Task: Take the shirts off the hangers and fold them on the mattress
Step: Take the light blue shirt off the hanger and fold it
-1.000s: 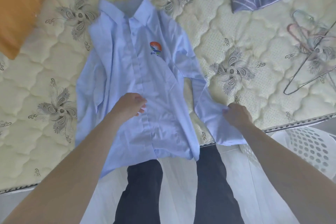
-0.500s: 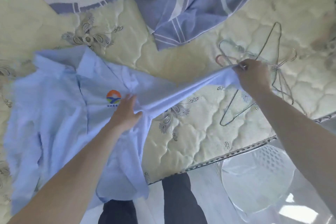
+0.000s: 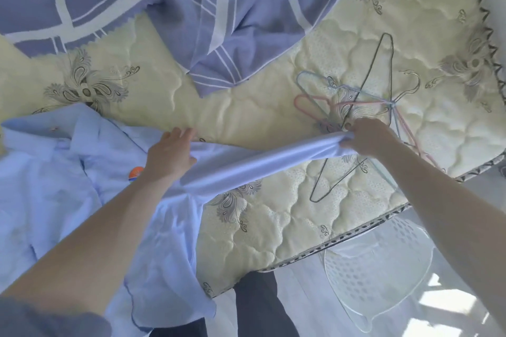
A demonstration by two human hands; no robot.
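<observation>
Now the pale-blue cotton shirt's point(image 3: 68, 200) sleeve point(image 3: 260, 161) is stretched toward three o'clock, right hand point(image 3: 367, 139) pinching, left hand point(image 3: 169, 156) flat. Folding inward seems needed.

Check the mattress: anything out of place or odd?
Empty hangers lie in a tangled heap beside the right hand, which pinches the stretched sleeve; it could snag. The hem of the shirt hangs off the mattress edge.

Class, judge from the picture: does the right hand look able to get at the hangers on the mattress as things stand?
Probably yes: the right hand is beside the hangers, nothing between them, but it grips the sleeve and would have to let go first.
</observation>
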